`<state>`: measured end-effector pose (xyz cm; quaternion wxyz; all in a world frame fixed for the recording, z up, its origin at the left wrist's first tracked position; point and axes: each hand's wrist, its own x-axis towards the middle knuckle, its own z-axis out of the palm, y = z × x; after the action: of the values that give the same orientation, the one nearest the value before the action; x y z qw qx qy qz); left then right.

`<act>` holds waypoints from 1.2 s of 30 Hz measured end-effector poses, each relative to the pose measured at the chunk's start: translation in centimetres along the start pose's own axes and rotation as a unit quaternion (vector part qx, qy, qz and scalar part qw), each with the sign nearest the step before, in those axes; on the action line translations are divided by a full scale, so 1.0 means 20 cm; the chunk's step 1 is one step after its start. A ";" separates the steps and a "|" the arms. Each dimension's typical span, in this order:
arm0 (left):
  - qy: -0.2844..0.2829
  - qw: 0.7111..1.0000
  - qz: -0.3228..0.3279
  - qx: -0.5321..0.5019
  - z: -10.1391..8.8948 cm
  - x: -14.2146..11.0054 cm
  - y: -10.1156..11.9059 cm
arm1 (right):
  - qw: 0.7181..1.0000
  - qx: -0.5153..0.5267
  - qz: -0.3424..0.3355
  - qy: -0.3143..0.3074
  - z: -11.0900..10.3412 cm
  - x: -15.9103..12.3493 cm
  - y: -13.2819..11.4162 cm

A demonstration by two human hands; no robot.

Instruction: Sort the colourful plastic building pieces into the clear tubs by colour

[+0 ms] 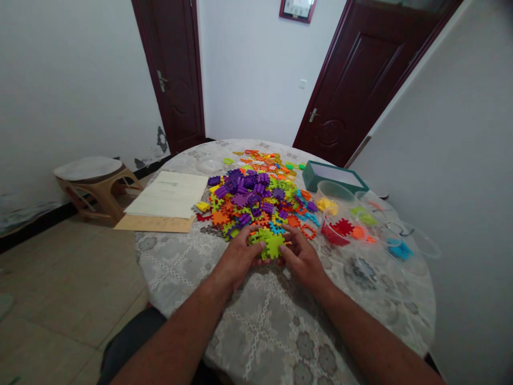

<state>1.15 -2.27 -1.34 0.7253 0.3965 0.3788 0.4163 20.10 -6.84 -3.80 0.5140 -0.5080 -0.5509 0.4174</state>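
Between both hands are lime-green toothed building pieces (274, 245), held low over the near edge of a large heap. My left hand (241, 250) grips their left side, its thumb on the front. From the right, my right hand (301, 252) closes on the same green pieces with thumb and fingers. How many pieces are stacked there I cannot tell. Just beyond lies the heap of interlocking plastic pieces (241, 200) in purple, green, orange, yellow and blue.
Clear plastic tubs hold sorted pieces: a red-filled tub (336, 235), yellow pieces (327, 206) and blue pieces (399, 249). A green-edged box (335, 177) stands behind them. Paper sheets (166, 195) lie on the patterned tablecloth (256, 331) at left. A stool (94, 184) stands beyond.
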 end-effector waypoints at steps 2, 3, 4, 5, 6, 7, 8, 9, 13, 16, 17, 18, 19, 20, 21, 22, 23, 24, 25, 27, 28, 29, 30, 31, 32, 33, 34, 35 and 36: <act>0.007 1.000 0.005 0.010 0.00 0.00 0.01 | 0.999 0.023 0.033 -0.007 0.01 0.01 0.01; 0.007 1.000 0.009 0.017 0.00 0.00 0.01 | 0.998 0.036 0.047 -0.012 0.01 0.02 0.02; 0.006 1.000 0.014 0.025 0.00 0.00 0.01 | 0.997 0.049 0.058 -0.016 0.01 0.03 0.02; 0.004 0.999 0.019 0.032 0.00 0.00 0.01 | 0.996 0.062 0.066 -0.019 0.00 0.03 0.02; 0.002 0.999 0.024 0.037 0.00 0.00 0.00 | 0.994 0.075 0.071 -0.021 -0.01 0.03 0.03; 0.000 0.999 0.028 0.040 0.00 0.00 0.00 | 0.993 0.089 0.076 -0.024 -0.02 0.03 0.03; 0.000 0.999 0.030 0.041 0.00 0.00 0.00 | 0.991 0.102 0.082 -0.028 -0.02 0.03 0.03; 0.000 0.999 0.031 0.038 0.00 0.00 0.00 | 0.989 0.113 0.089 -0.031 -0.02 0.03 0.03; -0.016 1.000 0.012 0.002 0.01 -0.01 0.01 | 0.986 0.124 0.112 -0.016 -0.02 0.03 0.02; -0.033 0.999 0.003 -0.014 0.01 -0.02 0.01 | 0.983 0.136 0.121 -0.004 -0.02 0.04 0.02; -0.034 0.999 0.005 -0.008 0.01 -0.02 0.00 | 0.982 0.143 0.123 -0.007 -0.02 0.04 0.02; -0.032 0.999 0.007 0.003 0.01 -0.02 0.00 | 0.981 0.146 0.126 -0.012 -0.02 0.04 0.02; -0.028 0.999 0.009 0.016 0.01 -0.02 0.00 | 0.981 0.145 0.126 -0.017 -0.02 0.04 0.02; -0.022 0.999 0.013 0.029 0.01 -0.02 -0.01 | 0.983 0.136 0.125 -0.023 -0.02 0.04 0.02; -0.017 0.999 0.017 0.042 0.01 -0.02 -0.01 | 0.985 0.122 0.121 -0.029 -0.02 0.04 0.02; -0.012 0.998 0.022 0.054 0.01 -0.02 -0.01 | 0.987 0.105 0.115 -0.035 -0.03 0.04 0.03; -0.009 0.998 0.026 0.064 0.01 -0.02 -0.01 | 0.989 0.089 0.108 -0.038 -0.03 0.04 0.03; -0.008 0.997 0.029 0.072 0.01 -0.02 -0.01 | 0.991 0.078 0.102 -0.040 -0.04 0.04 0.03; -0.010 0.997 0.029 0.075 0.01 -0.02 -0.01 | 0.992 0.074 0.097 -0.041 -0.04 0.04 0.03; -0.018 0.998 0.022 0.064 0.01 -0.02 -0.01 | 0.992 0.082 0.093 -0.037 -0.05 0.04 0.04; -0.023 0.998 0.016 0.053 0.01 -0.02 -0.01 | 0.991 0.089 0.094 -0.033 -0.05 0.04 0.04; -0.027 0.999 0.010 0.040 0.01 -0.02 -0.01 | 0.990 0.096 0.096 -0.029 -0.05 0.04 0.04; -0.032 0.999 0.007 0.028 0.00 -0.02 -0.01 | 0.989 0.104 0.100 -0.026 -0.05 0.05 0.05; -0.037 0.999 0.005 0.020 0.00 -0.01 -0.02 | 0.987 0.113 0.107 -0.024 -0.06 0.05 0.05; -0.038 0.999 0.007 0.018 0.00 -0.01 -0.02 | 0.985 0.125 0.115 -0.023 -0.06 0.05 0.05; -0.038 0.999 0.009 0.021 0.00 -0.01 -0.02 | 0.983 0.137 0.122 -0.022 -0.06 0.05 0.05; -0.037 0.999 0.011 0.027 0.00 -0.01 -0.03 | 0.980 0.150 0.127 -0.023 -0.06 0.05 0.05; -0.035 0.999 0.012 0.035 0.00 -0.01 -0.03 | 0.978 0.161 0.127 -0.025 -0.06 0.05 0.05; -0.034 0.998 0.013 0.043 0.00 -0.01 -0.03 | 0.978 0.168 0.123 -0.027 -0.06 0.05 0.05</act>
<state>1.18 -2.53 -1.80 0.7145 0.4456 0.3664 0.3957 21.47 -5.77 -4.46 0.5216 -0.4670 -0.4195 0.5778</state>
